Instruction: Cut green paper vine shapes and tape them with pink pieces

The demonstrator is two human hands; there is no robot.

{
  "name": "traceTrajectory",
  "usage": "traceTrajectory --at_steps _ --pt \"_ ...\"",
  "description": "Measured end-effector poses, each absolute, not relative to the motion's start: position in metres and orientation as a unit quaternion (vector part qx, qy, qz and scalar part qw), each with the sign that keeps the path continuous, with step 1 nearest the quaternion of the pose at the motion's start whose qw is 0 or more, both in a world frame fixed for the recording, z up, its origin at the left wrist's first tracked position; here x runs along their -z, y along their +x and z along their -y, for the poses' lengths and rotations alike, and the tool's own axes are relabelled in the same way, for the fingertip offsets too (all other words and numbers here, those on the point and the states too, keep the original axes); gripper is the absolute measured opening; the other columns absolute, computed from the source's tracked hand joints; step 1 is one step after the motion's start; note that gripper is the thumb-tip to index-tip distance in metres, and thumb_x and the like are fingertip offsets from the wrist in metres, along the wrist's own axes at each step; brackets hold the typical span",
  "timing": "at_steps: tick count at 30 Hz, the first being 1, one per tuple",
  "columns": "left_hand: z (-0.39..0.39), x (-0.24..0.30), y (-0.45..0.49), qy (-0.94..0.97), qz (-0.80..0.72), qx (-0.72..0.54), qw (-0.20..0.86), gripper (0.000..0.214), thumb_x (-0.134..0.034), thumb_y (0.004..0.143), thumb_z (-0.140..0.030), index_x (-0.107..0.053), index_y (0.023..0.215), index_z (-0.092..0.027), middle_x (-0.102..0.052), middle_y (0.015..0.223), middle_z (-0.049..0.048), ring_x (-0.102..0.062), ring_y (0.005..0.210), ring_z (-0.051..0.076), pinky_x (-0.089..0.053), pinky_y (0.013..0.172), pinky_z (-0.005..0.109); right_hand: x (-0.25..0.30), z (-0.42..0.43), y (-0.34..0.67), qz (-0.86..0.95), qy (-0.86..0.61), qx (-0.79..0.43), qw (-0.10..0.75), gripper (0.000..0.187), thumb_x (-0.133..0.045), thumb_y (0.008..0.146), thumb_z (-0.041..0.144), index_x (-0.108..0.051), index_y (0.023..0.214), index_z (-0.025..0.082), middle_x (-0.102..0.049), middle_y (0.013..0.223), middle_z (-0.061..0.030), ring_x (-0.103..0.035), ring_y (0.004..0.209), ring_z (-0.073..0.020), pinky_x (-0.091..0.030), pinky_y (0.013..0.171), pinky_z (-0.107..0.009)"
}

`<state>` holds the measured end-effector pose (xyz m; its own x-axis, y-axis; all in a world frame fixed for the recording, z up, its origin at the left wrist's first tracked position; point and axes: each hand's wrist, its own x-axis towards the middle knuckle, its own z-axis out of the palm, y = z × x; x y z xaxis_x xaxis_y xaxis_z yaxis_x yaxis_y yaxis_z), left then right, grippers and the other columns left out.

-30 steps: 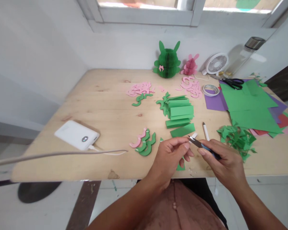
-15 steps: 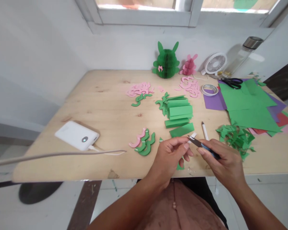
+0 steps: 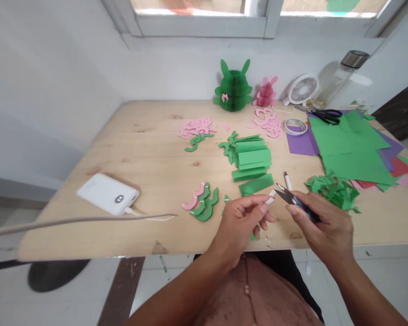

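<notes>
My left hand pinches a small white strip between thumb and fingertips, its free end pointing up and right. In my right hand is a pair of thread snips with dark blades, parted at the tips and just right of the strip. Below my left fingers a bit of green paper shows; the rest of it is hidden. Folded green paper strips lie beyond my hands. To the left are wavy green pieces and a wavy pink piece, some bearing short white strips.
A white pen and green scraps lie near my right hand. Farther back are a tape roll, black scissors, paper sheets and a green paper figure. At left sits a white power bank with a cable.
My right hand has drawn the snips a little to the right, and their blades have parted. The white strip in my left hand now shows more clearly.
</notes>
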<state>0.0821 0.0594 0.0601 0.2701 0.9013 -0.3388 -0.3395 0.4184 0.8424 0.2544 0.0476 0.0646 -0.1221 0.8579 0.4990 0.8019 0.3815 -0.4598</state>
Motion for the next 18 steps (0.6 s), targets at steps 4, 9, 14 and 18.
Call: traceTrajectory --at_steps 4,9,14,18 --pt "-0.06 -0.061 0.082 0.326 -0.433 -0.432 0.721 0.032 -0.069 0.075 -0.034 -0.072 0.099 -0.013 -0.064 0.065 0.0028 -0.051 0.052 0.009 -0.036 0.044 0.018 -0.064 -0.049 0.257 0.728 -0.571 -0.067 0.373 0.02 -0.061 0.086 0.034 -0.071 0.098 0.021 -0.069 0.074 -0.0022 -0.065 0.065 -0.0173 -0.049 0.056 -0.027" --pt "-0.061 -0.061 0.082 0.333 -0.434 -0.433 0.717 0.037 -0.068 0.076 -0.034 -0.071 0.107 -0.014 -0.065 0.067 0.0039 -0.052 0.053 0.009 -0.037 0.044 0.019 -0.063 -0.049 0.256 0.705 -0.571 -0.098 0.408 0.018 -0.062 0.085 0.033 -0.071 0.096 0.021 -0.069 0.072 -0.0015 -0.064 0.063 -0.0164 -0.05 0.055 -0.027" --pt "-0.061 -0.063 0.082 0.339 -0.418 -0.421 0.73 0.063 -0.071 0.074 -0.036 -0.054 0.132 -0.019 -0.066 0.066 0.0025 -0.05 0.05 0.009 -0.037 0.044 0.018 -0.057 -0.046 0.26 0.686 -0.582 -0.113 0.421 0.018 -0.063 0.084 0.031 -0.072 0.095 0.022 -0.071 0.076 -0.0023 -0.066 0.067 -0.018 -0.051 0.056 -0.028" --pt "-0.062 -0.064 0.083 0.333 -0.435 -0.411 0.729 0.069 -0.072 0.073 -0.036 -0.05 0.135 -0.018 -0.066 0.063 0.0008 -0.048 0.047 0.008 -0.037 0.044 0.018 -0.051 -0.042 0.265 0.675 -0.586 -0.116 0.433 0.018 -0.064 0.084 0.03 -0.072 0.097 0.024 -0.071 0.077 -0.0009 -0.066 0.067 -0.0178 -0.051 0.056 -0.028"
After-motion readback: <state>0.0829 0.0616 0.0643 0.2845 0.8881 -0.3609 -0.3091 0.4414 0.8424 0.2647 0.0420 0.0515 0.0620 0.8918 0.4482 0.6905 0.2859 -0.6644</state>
